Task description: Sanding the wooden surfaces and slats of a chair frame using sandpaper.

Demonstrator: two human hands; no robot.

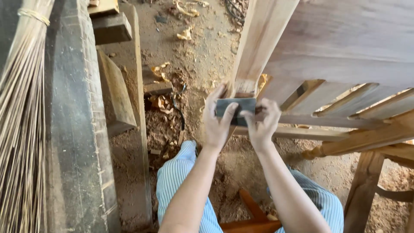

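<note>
Left hand [217, 123]: closed on the left end of a flat grey scraper blade [236, 106], thumb lying across its near face, fingers wrapped behind.
Right hand [262, 123]: closed on the right end of the same blade, thumb pressed to the near face beside the left thumb, fingers curled over the far side.
Scraper blade: thin, rectangular, dark grey; held level between both hands at the middle of the scene, its upper edge touching the lower end of a pale wooden post [258, 43].
Wooden post: slanting up and to the right from the blade, part of a large wooden furniture frame [345, 47] filling the upper right.
Furniture frame: broad flat panel above, a row of slanted slats [340, 97] below it, a rail running right beneath the slats.
Turned leg [366, 185]: far right, under the rail, standing on the floor.
Floor [202, 51]: covered with sawdust and curled wood shavings, thickest left of the hands.
Planks [116, 92]: several leaning or lying at left centre.
Dark beam [73, 129]: heavy, worn, running near to far on the left.
Broom [21, 108]: bundle of thin straw sticks at the far left edge.
Trousers [177, 181]: blue-and-white striped, on both knees below the forearms.
Stool [254, 215]: reddish wood, partly seen between the knees.
</note>
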